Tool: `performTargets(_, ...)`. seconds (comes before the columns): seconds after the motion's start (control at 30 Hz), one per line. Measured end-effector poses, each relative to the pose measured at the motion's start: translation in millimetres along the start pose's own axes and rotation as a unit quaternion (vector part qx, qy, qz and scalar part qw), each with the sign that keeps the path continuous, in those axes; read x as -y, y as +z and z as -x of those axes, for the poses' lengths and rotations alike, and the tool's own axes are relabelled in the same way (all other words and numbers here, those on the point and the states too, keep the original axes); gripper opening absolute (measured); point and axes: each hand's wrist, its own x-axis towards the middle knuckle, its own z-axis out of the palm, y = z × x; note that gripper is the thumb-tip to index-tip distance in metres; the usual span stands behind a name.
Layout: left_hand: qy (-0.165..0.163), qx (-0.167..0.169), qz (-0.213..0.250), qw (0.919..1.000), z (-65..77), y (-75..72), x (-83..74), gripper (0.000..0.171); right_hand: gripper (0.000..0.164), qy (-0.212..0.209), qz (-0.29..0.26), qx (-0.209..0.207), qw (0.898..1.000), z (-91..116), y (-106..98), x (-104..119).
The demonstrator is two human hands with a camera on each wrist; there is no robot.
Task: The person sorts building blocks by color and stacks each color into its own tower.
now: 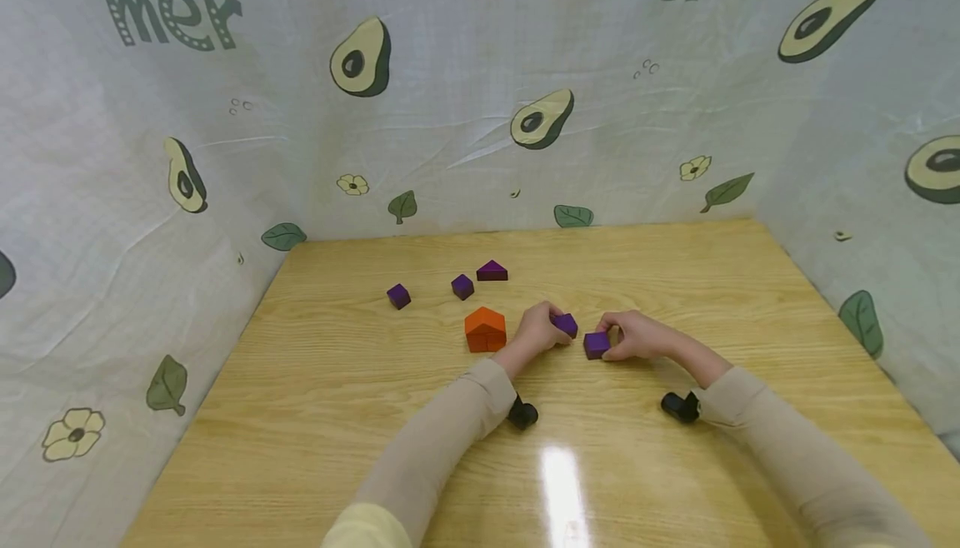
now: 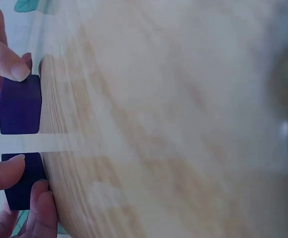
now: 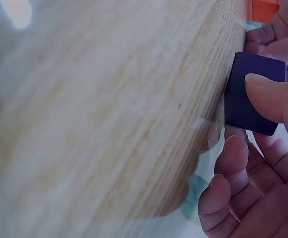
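Near the middle of the table, my left hand [image 1: 534, 331] pinches a purple cube [image 1: 566, 325] between thumb and fingers. My right hand [image 1: 639, 336] pinches another purple cube [image 1: 597, 346] just to the right of it. A narrow gap separates the two cubes. In the left wrist view, the left hand's cube [image 2: 22, 191] is low in the picture, and the right hand's cube [image 2: 20, 106] is above it. Seen from the right wrist, the right thumb lies on the near face of its cube [image 3: 255, 94].
Left of my left hand stands an orange house shape [image 1: 485, 331], a triangular block over cubes. Behind it are a purple triangular block [image 1: 492, 271], a purple cube [image 1: 462, 286] and another purple cube [image 1: 399, 296]. A printed cloth [image 1: 450, 140] borders the wooden table [image 1: 337, 415].
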Motion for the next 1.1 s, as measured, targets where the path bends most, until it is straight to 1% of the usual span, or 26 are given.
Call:
performTargets(0.27, -0.011, 0.039, 0.05, 0.9979, 11.5, -2.1, 3.7, 0.035, 0.028, 0.011, -0.005, -0.001, 1.0, 0, -2, 0)
performTargets(0.5, -0.006, 0.06, 0.082, 0.9948, 16.1, -2.3, 8.3, 0.035, 0.028, 0.007, -0.006, -0.008, 1.0, -1, -1, -3)
performTargets(0.7, -0.004, 0.058, 0.092, 0.994, 14.4, 1.5, 14.2, 0.037, 0.028, 0.013, -0.016, -0.008, 1.0, -2, 0, -5)
performTargets(0.87, 0.001, 0.053, 0.104, 0.9931, 14.8, 2.6, 15.4, 0.038, 0.028, 0.016, -0.018, -0.009, 1.0, -2, 1, -6)
performTargets(1.1, 0.006, 0.036, 0.099, 0.9944, 15.6, 4.3, 14.9, 0.036, 0.03, 0.017, -0.016, -0.015, 1.0, -3, 3, -5)
